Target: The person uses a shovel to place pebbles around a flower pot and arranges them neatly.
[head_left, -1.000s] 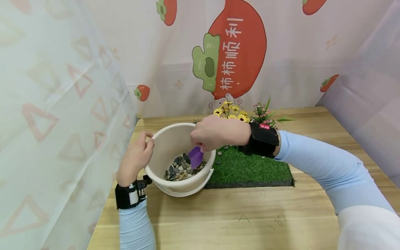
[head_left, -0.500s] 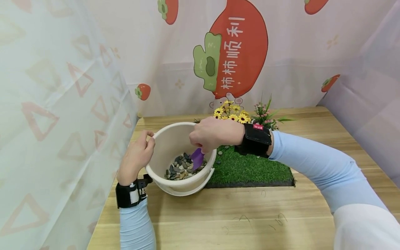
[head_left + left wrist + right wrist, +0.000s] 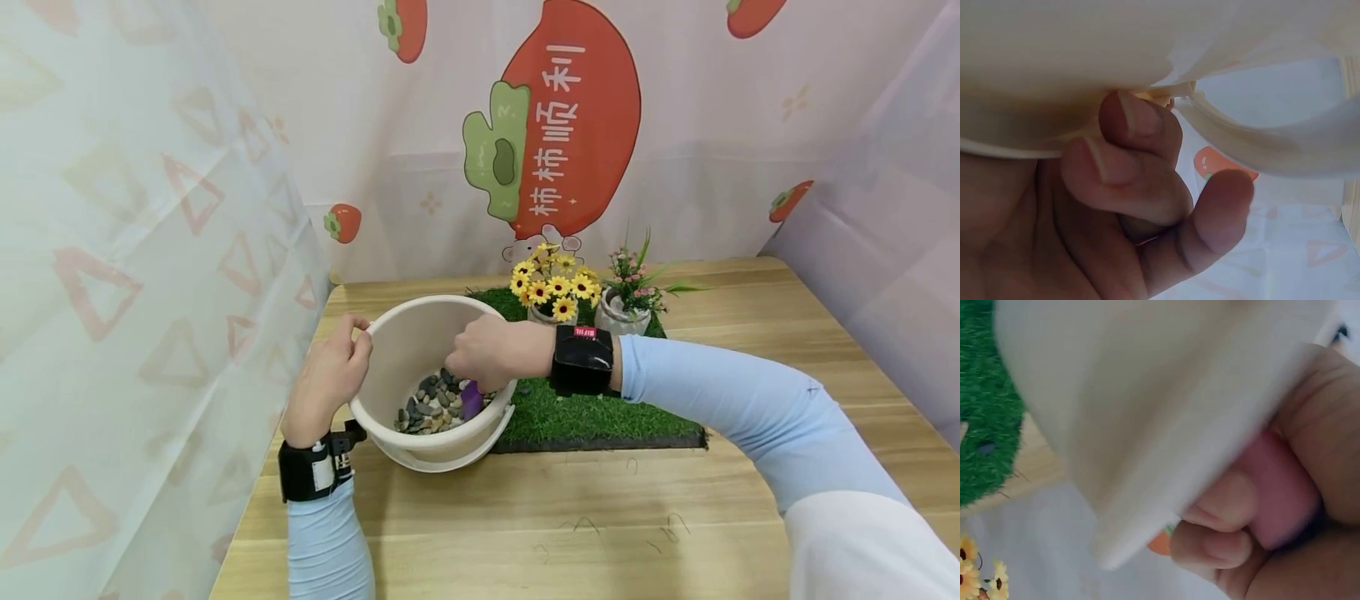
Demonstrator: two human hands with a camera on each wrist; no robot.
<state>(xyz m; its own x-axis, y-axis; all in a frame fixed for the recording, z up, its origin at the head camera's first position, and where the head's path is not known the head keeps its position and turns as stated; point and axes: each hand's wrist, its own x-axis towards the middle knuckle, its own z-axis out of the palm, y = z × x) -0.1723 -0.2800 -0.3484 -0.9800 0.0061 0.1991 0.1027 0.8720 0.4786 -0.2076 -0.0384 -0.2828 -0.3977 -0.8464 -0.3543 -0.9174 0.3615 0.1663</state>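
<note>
A white bucket (image 3: 435,446) stands at the left of the table with grey and tan pebbles (image 3: 431,404) in its bottom. My left hand (image 3: 327,379) grips its rim on the left side; in the left wrist view its curled fingers (image 3: 1129,175) lie under the rim, close to the bucket's handle (image 3: 1266,147). Over the right side of the opening, my right hand (image 3: 495,350) holds a small shovel whose purple blade (image 3: 471,401) reaches down to the pebbles. The shovel's pink handle (image 3: 1279,490) shows within the curled fingers in the right wrist view.
Right of the bucket lies a square of artificial grass (image 3: 607,425). At its back stand a pot of yellow flowers (image 3: 555,287) and a pot of pink flowers (image 3: 626,304). Printed curtains (image 3: 405,192) surround the wooden table (image 3: 570,525).
My right hand has moved lower into the bucket with the shovel, its wrist shifting left and down, so both flower pots show more. My left hand stays on the rim.
</note>
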